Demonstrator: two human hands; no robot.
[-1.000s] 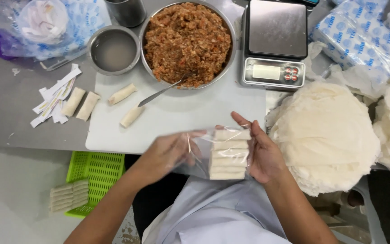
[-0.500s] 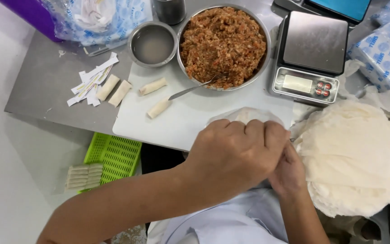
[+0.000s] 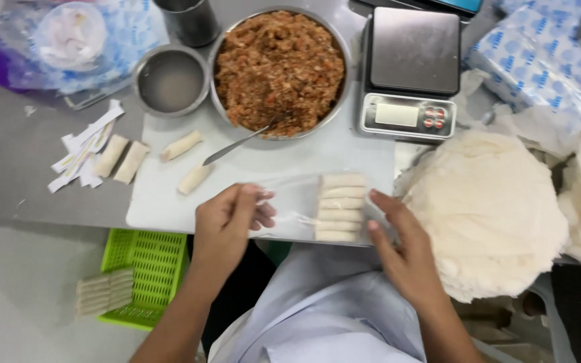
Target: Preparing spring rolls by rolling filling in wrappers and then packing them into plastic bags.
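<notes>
Hands (image 3: 233,215) (image 3: 398,245) pinch both ends of clear plastic bag (image 3: 297,202) holding pale stacked rolls (image 3: 339,207), nearer right fingers (image 3: 379,202).

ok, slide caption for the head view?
Left hand and right hand hold a clear bag of stacked spring rolls over a white board.
</notes>
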